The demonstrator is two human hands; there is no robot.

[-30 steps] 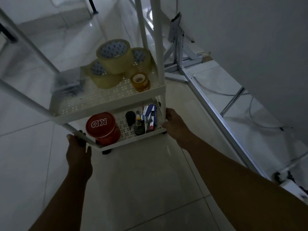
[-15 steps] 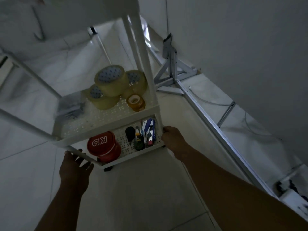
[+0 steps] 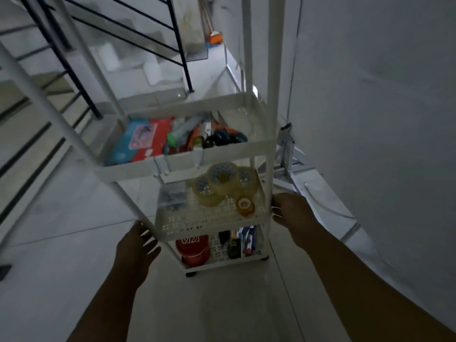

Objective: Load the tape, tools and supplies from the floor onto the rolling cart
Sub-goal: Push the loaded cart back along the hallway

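The white three-tier rolling cart (image 3: 185,166) stands in front of me. Its top tray holds red and blue packets (image 3: 143,141) and a heap of tools (image 3: 197,137). On the middle tray lie big tape rolls (image 3: 222,176), a small tape roll (image 3: 245,206) and a clear box (image 3: 171,196). A red tin (image 3: 192,245) and markers (image 3: 244,240) sit on the bottom tray. My left hand (image 3: 134,245) hovers by the front left post with fingers spread. My right hand (image 3: 291,213) grips the front right post at the middle tray.
A staircase with a black railing (image 3: 81,77) rises at the left. A plain wall (image 3: 370,95) runs close along the right, with a metal frame (image 3: 288,154) on the floor at its foot. Tiled floor lies between me and the cart.
My left hand has let go of the front left post and spread its fingers. My right hand moved up from the bottom tray to the middle tray. The view tilted up, showing the top tray.
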